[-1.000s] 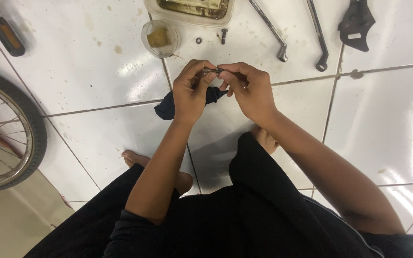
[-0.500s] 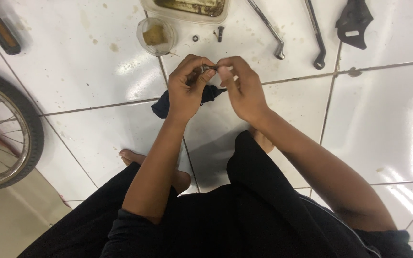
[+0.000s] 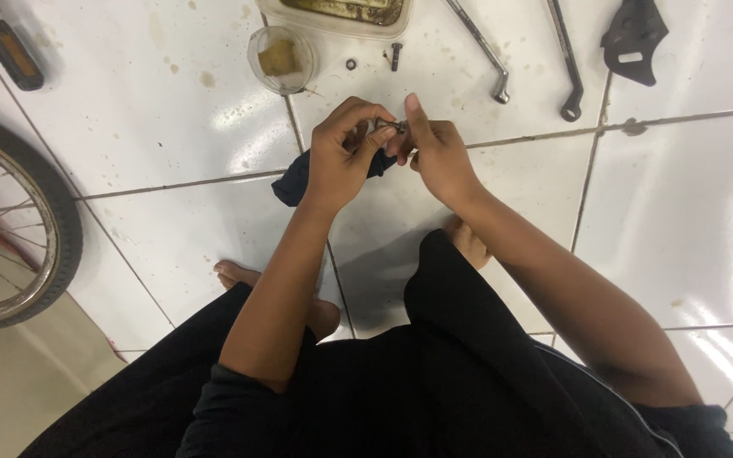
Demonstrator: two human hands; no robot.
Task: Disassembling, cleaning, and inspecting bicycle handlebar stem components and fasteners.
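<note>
Both hands have drifted a little up and to the right over the last second, and the right hand (image 3: 439, 153) now has its thumb standing straight up where it was folded before. That looks to me like a regrip on the small metal part (image 3: 386, 129), which sits pinched between the two hands, above the floor (image 3: 680, 220). The left hand (image 3: 343, 153) has its fingers (image 3: 365, 120) closed around the part's left end; the right fingers grip its other end. It is too small to say what it is, only that it is dark and shiny.

A dark blue rag (image 3: 294, 180) lies crumpled under the left hand, soft against the glossy white tiles, which are flecked with brownish grime. Farther off lie a round clear tub (image 3: 282, 59) with yellowish grease, a bolt (image 3: 395, 55), two long steel wrenches (image 3: 567, 59), and a flat black bracket (image 3: 634, 38). A spoked bicycle wheel (image 3: 10, 229) rests at the left edge.
</note>
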